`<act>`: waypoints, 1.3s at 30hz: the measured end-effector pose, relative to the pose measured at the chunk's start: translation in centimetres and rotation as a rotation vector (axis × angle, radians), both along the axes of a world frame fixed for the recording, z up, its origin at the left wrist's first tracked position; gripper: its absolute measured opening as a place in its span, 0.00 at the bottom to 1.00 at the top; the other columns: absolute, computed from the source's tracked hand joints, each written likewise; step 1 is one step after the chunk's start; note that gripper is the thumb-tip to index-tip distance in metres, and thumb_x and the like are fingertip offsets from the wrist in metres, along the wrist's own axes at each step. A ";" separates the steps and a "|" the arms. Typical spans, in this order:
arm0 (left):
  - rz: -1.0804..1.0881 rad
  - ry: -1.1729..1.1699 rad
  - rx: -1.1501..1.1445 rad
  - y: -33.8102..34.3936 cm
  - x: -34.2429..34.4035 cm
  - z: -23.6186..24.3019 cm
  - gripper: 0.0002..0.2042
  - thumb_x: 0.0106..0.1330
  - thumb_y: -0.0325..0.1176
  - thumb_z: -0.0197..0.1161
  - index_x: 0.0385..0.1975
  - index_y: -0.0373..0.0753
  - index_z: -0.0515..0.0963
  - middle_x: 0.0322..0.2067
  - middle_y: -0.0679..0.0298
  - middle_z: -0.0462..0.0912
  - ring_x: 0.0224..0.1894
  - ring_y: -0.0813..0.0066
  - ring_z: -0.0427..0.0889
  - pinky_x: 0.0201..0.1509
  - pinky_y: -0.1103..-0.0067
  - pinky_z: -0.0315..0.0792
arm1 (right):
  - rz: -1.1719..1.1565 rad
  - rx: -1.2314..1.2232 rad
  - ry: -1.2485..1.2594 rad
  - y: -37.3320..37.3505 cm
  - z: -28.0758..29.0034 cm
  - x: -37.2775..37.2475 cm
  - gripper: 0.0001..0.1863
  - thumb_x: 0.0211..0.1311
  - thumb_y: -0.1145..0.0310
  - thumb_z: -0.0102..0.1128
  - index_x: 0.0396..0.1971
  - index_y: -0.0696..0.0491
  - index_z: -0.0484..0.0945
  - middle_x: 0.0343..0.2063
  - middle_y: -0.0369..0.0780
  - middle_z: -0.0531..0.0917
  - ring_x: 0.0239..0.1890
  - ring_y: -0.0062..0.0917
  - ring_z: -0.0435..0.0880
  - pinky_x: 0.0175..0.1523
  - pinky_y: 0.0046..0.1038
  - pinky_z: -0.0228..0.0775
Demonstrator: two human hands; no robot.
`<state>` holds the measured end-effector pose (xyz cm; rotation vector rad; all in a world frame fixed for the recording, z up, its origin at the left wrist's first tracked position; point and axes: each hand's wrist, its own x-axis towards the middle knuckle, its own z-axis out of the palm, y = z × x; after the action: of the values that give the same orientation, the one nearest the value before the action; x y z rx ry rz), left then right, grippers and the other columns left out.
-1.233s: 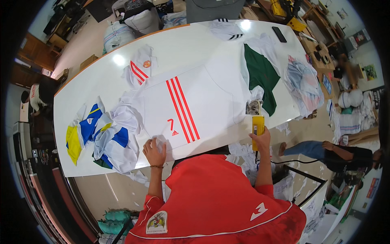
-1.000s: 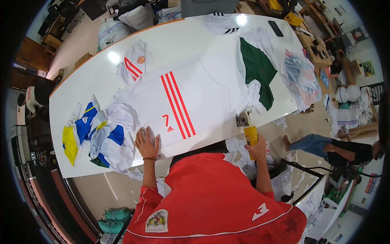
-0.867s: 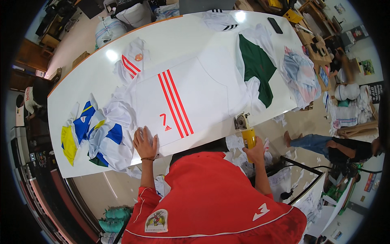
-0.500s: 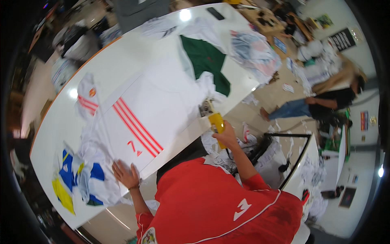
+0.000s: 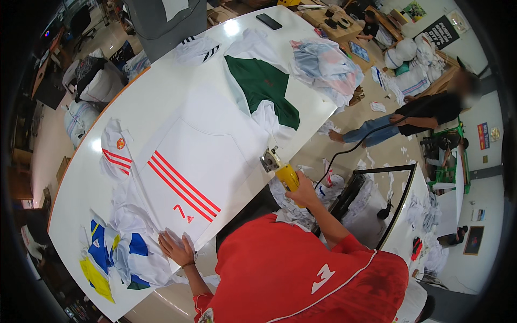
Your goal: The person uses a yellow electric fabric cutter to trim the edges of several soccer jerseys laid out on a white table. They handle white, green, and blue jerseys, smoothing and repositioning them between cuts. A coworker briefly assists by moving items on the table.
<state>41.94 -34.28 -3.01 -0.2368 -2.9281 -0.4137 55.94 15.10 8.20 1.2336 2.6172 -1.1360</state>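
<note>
My right hand (image 5: pixel 305 192) is wrapped round a yellow handheld electric cloth cutter (image 5: pixel 281 171). Its round metal head is at the table's near edge, beside the right side of a white fabric panel (image 5: pixel 215 145) with red stripes and a small red print. Fingers spread, my left hand (image 5: pixel 176 250) lies flat at the panel's lower left corner, next to crumpled white cloth (image 5: pixel 141 210). A black cord (image 5: pixel 355 146) stretches through the air to the right of the cutter. Whether the blade touches the fabric is hard to tell.
Green and white cloth (image 5: pixel 264 86), a heap of pale cloth (image 5: pixel 328 70) and a phone (image 5: pixel 269 21) lie farther back on the white table (image 5: pixel 72 210). Blue and yellow pieces (image 5: pixel 98 269) lie at left. A person (image 5: pixel 425 116) stands at right, near a black-framed table (image 5: pixel 396 215).
The head view has shifted slightly. My right hand and the cutter have come a little nearer to me along the table edge. My left hand still lies flat at the panel's corner.
</note>
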 end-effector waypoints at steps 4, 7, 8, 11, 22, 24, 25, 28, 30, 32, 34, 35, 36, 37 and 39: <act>-0.005 0.008 -0.010 0.2 -0.2 0.1 0.36 0.73 0.57 0.58 0.76 0.42 0.67 0.77 0.51 0.63 0.78 0.46 0.58 0.80 0.50 0.52 | 0.027 -0.019 -0.069 -0.7 0.6 1.5 0.38 0.46 0.63 0.75 0.59 0.54 0.69 0.46 0.55 0.85 0.51 0.56 0.84 0.54 0.49 0.77; -0.008 0.017 -0.031 0.2 -0.2 0.0 0.35 0.74 0.57 0.59 0.75 0.43 0.68 0.76 0.51 0.64 0.78 0.46 0.59 0.80 0.50 0.52 | 0.080 0.027 -0.147 -0.9 0.6 2.3 0.37 0.47 0.64 0.74 0.60 0.53 0.69 0.47 0.54 0.85 0.51 0.56 0.84 0.55 0.50 0.77; -0.020 0.025 -0.027 0.2 -0.3 0.0 0.35 0.73 0.57 0.59 0.75 0.43 0.69 0.76 0.51 0.64 0.78 0.46 0.59 0.80 0.50 0.53 | 0.102 0.047 -0.177 -1.0 0.8 2.5 0.37 0.47 0.64 0.73 0.60 0.52 0.69 0.48 0.54 0.85 0.52 0.56 0.84 0.55 0.50 0.77; -0.029 0.039 -0.011 0.2 -0.1 -0.1 0.34 0.73 0.55 0.62 0.74 0.44 0.70 0.76 0.52 0.64 0.78 0.46 0.60 0.79 0.50 0.53 | 0.157 0.100 -0.211 -1.4 0.8 2.8 0.38 0.48 0.64 0.72 0.62 0.51 0.68 0.50 0.53 0.85 0.53 0.55 0.85 0.55 0.51 0.78; -0.028 0.015 0.070 0.3 -0.1 0.8 0.32 0.68 0.46 0.68 0.71 0.42 0.73 0.74 0.52 0.67 0.76 0.44 0.62 0.79 0.51 0.55 | 0.289 0.118 -0.289 -1.9 1.1 1.8 0.54 0.46 0.63 0.73 0.77 0.47 0.57 0.48 0.55 0.86 0.49 0.56 0.87 0.54 0.53 0.80; -0.038 0.042 0.068 0.6 0.0 1.1 0.32 0.69 0.45 0.68 0.71 0.40 0.72 0.73 0.49 0.68 0.75 0.42 0.62 0.78 0.50 0.56 | 0.316 0.127 -0.263 -1.4 0.9 1.8 0.54 0.46 0.63 0.73 0.77 0.47 0.57 0.46 0.56 0.86 0.48 0.57 0.86 0.53 0.53 0.80; -0.048 0.057 0.071 0.8 0.0 1.2 0.32 0.69 0.44 0.68 0.71 0.40 0.72 0.73 0.48 0.69 0.75 0.41 0.63 0.77 0.50 0.57 | 0.324 0.135 -0.249 -1.2 0.8 1.8 0.54 0.46 0.63 0.72 0.77 0.47 0.56 0.45 0.56 0.86 0.48 0.57 0.86 0.53 0.53 0.80; -0.026 0.032 0.075 0.7 0.0 1.3 0.31 0.69 0.44 0.68 0.71 0.40 0.73 0.73 0.49 0.69 0.75 0.42 0.63 0.78 0.51 0.57 | 0.335 0.134 -0.222 -0.7 0.0 2.0 0.54 0.46 0.63 0.73 0.76 0.47 0.57 0.44 0.56 0.86 0.47 0.58 0.86 0.53 0.53 0.79; -0.011 0.027 0.067 0.7 0.1 1.2 0.31 0.69 0.44 0.68 0.71 0.40 0.73 0.73 0.50 0.68 0.76 0.43 0.63 0.78 0.52 0.57 | 0.343 0.132 -0.201 -0.6 0.0 2.2 0.54 0.46 0.63 0.73 0.76 0.47 0.56 0.44 0.57 0.86 0.47 0.58 0.86 0.53 0.52 0.79; 0.015 0.024 0.068 0.7 0.1 1.1 0.31 0.67 0.44 0.69 0.70 0.41 0.74 0.73 0.51 0.69 0.76 0.44 0.63 0.78 0.52 0.56 | 0.350 0.123 -0.205 -0.6 0.2 2.0 0.54 0.46 0.63 0.73 0.76 0.47 0.56 0.44 0.57 0.86 0.48 0.58 0.86 0.53 0.52 0.79; 0.018 0.023 0.070 0.6 0.1 1.0 0.31 0.67 0.44 0.70 0.69 0.43 0.75 0.73 0.52 0.69 0.76 0.46 0.63 0.78 0.51 0.56 | 0.347 0.112 -0.236 -0.8 0.8 1.8 0.54 0.47 0.62 0.73 0.76 0.48 0.56 0.44 0.57 0.86 0.48 0.58 0.86 0.53 0.52 0.79; 0.016 0.026 0.074 0.5 0.2 0.9 0.31 0.67 0.44 0.70 0.69 0.42 0.75 0.73 0.52 0.69 0.76 0.45 0.63 0.78 0.51 0.56 | 0.349 0.099 -0.243 -0.9 0.8 1.8 0.54 0.47 0.62 0.73 0.77 0.49 0.56 0.45 0.58 0.86 0.48 0.58 0.86 0.54 0.51 0.79; 0.006 0.029 0.078 0.5 0.1 0.8 0.31 0.67 0.44 0.70 0.69 0.42 0.75 0.73 0.52 0.69 0.76 0.45 0.63 0.78 0.51 0.56 | 0.343 0.088 -0.252 -0.9 0.8 1.9 0.55 0.47 0.61 0.73 0.77 0.50 0.56 0.45 0.60 0.86 0.49 0.59 0.86 0.55 0.51 0.79; -0.009 0.033 0.086 0.5 -0.2 0.7 0.31 0.67 0.44 0.70 0.69 0.42 0.75 0.73 0.52 0.69 0.76 0.45 0.63 0.78 0.51 0.56 | 0.331 0.078 -0.259 -0.9 0.9 2.0 0.55 0.47 0.60 0.74 0.77 0.50 0.56 0.46 0.61 0.85 0.49 0.59 0.85 0.56 0.50 0.79; -0.033 0.047 0.089 0.3 -0.3 0.4 0.31 0.68 0.44 0.69 0.70 0.41 0.74 0.73 0.50 0.69 0.76 0.44 0.63 0.78 0.51 0.56 | 0.330 0.069 -0.261 -1.1 0.5 2.2 0.56 0.47 0.60 0.73 0.78 0.50 0.55 0.44 0.61 0.86 0.48 0.59 0.86 0.55 0.50 0.79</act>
<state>41.60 -33.97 -2.57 -0.2793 -2.8551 -0.5351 58.10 13.98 8.69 0.8453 2.5498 -0.7787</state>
